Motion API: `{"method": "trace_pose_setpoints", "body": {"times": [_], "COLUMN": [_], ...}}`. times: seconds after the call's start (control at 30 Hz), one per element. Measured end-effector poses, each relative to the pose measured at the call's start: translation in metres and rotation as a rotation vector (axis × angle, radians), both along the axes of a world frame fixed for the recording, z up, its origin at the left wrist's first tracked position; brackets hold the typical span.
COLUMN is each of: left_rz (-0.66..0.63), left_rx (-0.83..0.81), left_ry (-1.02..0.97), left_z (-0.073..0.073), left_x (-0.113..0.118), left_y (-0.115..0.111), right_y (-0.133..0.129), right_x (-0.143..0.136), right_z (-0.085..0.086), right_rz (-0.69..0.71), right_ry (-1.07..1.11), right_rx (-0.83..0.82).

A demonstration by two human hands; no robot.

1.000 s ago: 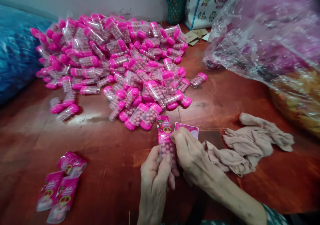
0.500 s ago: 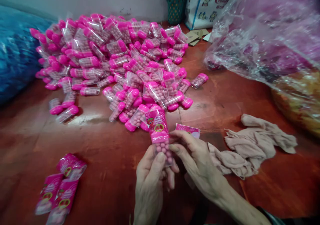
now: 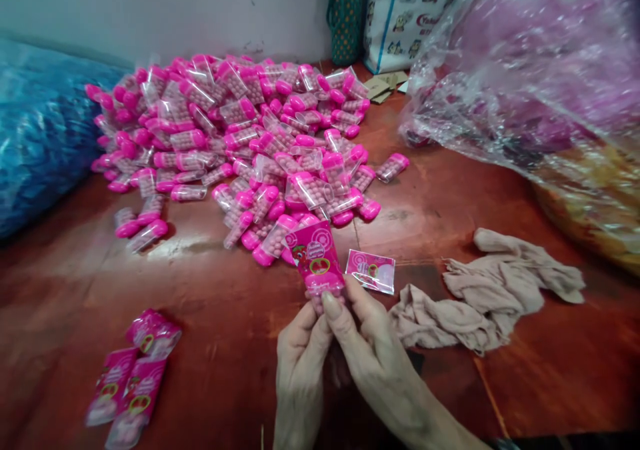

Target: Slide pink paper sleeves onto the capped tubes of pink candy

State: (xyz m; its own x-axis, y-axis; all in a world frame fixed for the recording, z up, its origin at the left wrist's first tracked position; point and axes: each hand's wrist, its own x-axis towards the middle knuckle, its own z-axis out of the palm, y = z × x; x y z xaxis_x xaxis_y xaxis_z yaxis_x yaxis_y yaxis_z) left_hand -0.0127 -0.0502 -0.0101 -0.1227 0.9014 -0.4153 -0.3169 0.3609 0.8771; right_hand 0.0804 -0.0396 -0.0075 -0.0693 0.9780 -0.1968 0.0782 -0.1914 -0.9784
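Note:
Between my two hands is a small clear candy bottle (image 3: 320,301) of pink balls, mostly hidden by fingers and by a printed pink plastic sleeve (image 3: 316,257) at its upper end. My left hand (image 3: 303,370) closes on the bottle's lower part from the left. From the right, my right hand (image 3: 373,340) pinches at the sleeve's lower edge, thumb in front. Just beyond that hand, a flat printed sleeve (image 3: 371,271) lies on the table. Several sleeved bottles (image 3: 133,393) lie together at the lower left.
A large heap of pink-capped candy bottles (image 3: 240,130) covers the table's back. A beige cloth (image 3: 495,283) lies crumpled at right. Blue bagged items (image 3: 45,130) stand left; a clear plastic bag (image 3: 525,70) bulges at right. Carrier bags (image 3: 400,20) stand behind.
My right hand has closed in to pinch the sleeve around the bottle, and its fingers cover more of the pink balls. The flat sleeve on the table shows more fully.

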Motion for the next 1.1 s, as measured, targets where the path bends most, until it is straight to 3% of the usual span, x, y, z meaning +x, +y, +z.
{"method": "trace_pose_setpoints", "body": {"times": [0.07,0.13,0.2,0.27,0.37,0.47,0.7,0.9,1.1], "left_rz": [0.014,0.111,0.266,0.338,0.185,0.035,-0.194,-0.356,-0.483], "left_rx": [0.031,0.111,0.288,0.529,0.816,0.916,1.038,1.093,0.983], "left_ry": [0.125,0.341,0.596,0.866,1.171,1.213,1.23,1.425,1.566], "left_z": [-0.001,-0.002,-0.002,0.001,0.007,0.013,0.022,0.026,0.028], "left_x": [-0.001,-0.004,-0.008,-0.012,-0.017,-0.023,-0.04,-0.043,-0.039], "left_y": [-0.002,-0.003,-0.004,-0.002,0.003,0.01,0.021,0.027,0.03], "right_y": [-0.003,-0.003,-0.004,-0.005,-0.01,-0.014,-0.012,-0.012,-0.015], "right_x": [-0.001,-0.001,0.0,0.003,0.006,0.006,0.0,-0.003,-0.012], "right_z": [-0.003,-0.004,-0.005,-0.005,-0.004,-0.004,-0.001,-0.005,-0.007], "right_rz": [-0.048,-0.08,-0.089,-0.064,0.018,0.062,0.061,0.055,-0.012], "right_ry": [-0.034,-0.063,-0.1,-0.148,-0.217,-0.245,-0.275,-0.321,-0.386], "right_rx": [-0.003,0.037,0.084,0.125,0.205,0.315,0.38,0.426,0.359]}}
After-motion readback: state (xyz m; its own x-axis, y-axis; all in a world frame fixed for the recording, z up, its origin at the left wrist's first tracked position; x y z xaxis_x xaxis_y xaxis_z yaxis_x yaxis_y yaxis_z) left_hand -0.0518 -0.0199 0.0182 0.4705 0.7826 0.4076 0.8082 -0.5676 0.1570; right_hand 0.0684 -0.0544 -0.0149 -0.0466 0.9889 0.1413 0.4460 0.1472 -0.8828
